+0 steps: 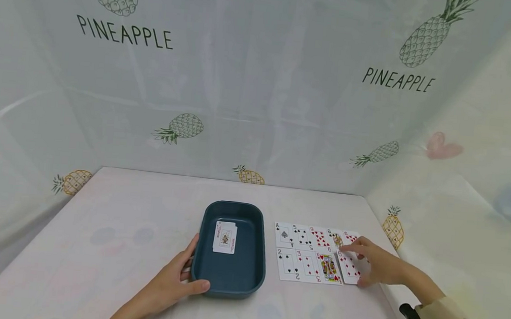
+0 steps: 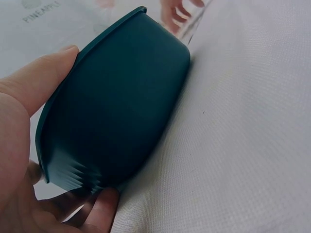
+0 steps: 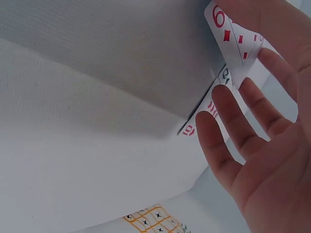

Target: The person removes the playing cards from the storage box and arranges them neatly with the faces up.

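My left hand (image 1: pixel 166 285) grips the left side of a dark blue-green tray (image 1: pixel 228 280), thumb over the rim and fingers against the outer wall. Inside the tray lies a small stack of cards topped by a joker (image 1: pixel 225 237). On the right, my right hand (image 1: pixel 380 263) pinches a six of diamonds (image 1: pixel 349 272) between thumb and index finger. The right wrist view shows this card (image 3: pixel 235 41) tilted up, with the other fingers spread loosely over a red ten (image 3: pixel 188 130). Next to the held card lies a face card of hearts (image 1: pixel 329 268).
Face-up cards lie in two rows right of the tray, among them an ace of spades (image 1: pixel 283 235), a two of spades (image 1: pixel 289 265) and a three of diamonds (image 1: pixel 307 266). A pale cloth (image 1: pixel 107 268) covers the table; pineapple-print curtain (image 1: pixel 261 90) hangs behind.
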The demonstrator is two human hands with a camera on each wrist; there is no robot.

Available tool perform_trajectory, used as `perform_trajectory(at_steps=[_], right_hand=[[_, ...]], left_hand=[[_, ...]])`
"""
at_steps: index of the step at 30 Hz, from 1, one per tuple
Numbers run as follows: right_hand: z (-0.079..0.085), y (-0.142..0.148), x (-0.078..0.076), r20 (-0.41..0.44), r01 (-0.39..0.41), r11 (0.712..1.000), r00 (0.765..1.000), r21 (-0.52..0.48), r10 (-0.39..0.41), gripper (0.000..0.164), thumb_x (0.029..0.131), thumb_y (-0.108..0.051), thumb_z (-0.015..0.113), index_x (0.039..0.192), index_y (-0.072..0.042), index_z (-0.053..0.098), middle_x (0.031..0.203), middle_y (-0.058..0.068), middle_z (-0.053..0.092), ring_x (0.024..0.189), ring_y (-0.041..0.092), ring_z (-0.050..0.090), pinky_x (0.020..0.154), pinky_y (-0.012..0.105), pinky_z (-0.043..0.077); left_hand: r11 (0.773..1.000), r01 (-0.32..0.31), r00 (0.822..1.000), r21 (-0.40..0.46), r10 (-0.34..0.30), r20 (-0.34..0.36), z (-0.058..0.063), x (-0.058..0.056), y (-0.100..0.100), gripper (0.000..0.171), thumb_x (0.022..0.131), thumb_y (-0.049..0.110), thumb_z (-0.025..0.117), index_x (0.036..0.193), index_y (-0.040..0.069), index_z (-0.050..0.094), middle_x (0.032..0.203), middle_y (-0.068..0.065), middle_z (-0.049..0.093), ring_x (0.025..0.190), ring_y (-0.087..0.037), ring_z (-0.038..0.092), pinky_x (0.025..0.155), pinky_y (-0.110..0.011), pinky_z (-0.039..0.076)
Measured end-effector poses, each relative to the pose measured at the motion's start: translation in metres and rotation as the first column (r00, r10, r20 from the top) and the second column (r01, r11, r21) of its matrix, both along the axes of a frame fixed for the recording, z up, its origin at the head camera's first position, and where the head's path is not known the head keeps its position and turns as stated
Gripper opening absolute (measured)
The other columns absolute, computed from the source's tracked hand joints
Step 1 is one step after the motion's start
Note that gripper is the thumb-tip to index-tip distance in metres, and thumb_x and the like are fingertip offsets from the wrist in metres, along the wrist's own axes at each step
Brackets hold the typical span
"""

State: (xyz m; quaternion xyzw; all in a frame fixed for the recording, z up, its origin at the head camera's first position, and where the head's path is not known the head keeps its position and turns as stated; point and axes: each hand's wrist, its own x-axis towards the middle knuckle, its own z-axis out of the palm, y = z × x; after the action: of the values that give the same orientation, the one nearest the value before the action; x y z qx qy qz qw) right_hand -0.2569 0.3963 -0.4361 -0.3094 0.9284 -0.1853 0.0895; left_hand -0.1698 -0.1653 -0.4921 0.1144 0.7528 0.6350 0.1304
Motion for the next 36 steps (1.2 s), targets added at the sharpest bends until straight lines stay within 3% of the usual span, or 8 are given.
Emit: perform_trajectory(at_steps=[7,24,36], right_hand=[[-0.0039,0.0000,0.0000,0.047,-0.014,1.000,0.999,-0.002,0.014,0.078,0.073,-0.013,0.095,0.144,-0.010,0.063,0.128,0.007,0.050,0.104,0.016,0.060,0.082,0.026,0.056],[-0.0038,-0.0013,0.0001,0.062,-0.011,1.000,0.998,0.021,0.009,0.080,0.073,-0.017,0.096,0.145,-0.011,0.062,0.128,0.006,0.049,0.103,0.014,0.056,0.082,0.026,0.054],[-0.0023,-0.0036,0.0018,0.057,-0.018,1.000,0.998,0.018,0.016,0.076,0.073,-0.013,0.094,0.143,-0.011,0.064,0.127,0.007,0.049,0.102,0.016,0.055,0.083,0.028,0.054]], left_hand=[[1.000,0.012,1.000,0.025,-0.012,0.003,-0.0007,-0.0003,0.0002,0.111,0.094,0.022,0.083,0.173,0.026,0.005,0.167,-0.028,0.030,0.136,-0.036,0.060,0.098,-0.027,0.059],[1.000,-0.002,1.000,-0.012,0.002,-0.007,-0.0006,0.0012,-0.0003,0.110,0.094,0.024,0.083,0.173,0.026,0.006,0.168,-0.027,0.029,0.138,-0.034,0.058,0.100,-0.024,0.056],[1.000,0.005,1.000,0.017,-0.006,0.004,0.0019,0.0017,0.0004,0.111,0.094,0.022,0.083,0.173,0.023,0.005,0.166,-0.029,0.030,0.137,-0.038,0.059,0.099,-0.026,0.058]])
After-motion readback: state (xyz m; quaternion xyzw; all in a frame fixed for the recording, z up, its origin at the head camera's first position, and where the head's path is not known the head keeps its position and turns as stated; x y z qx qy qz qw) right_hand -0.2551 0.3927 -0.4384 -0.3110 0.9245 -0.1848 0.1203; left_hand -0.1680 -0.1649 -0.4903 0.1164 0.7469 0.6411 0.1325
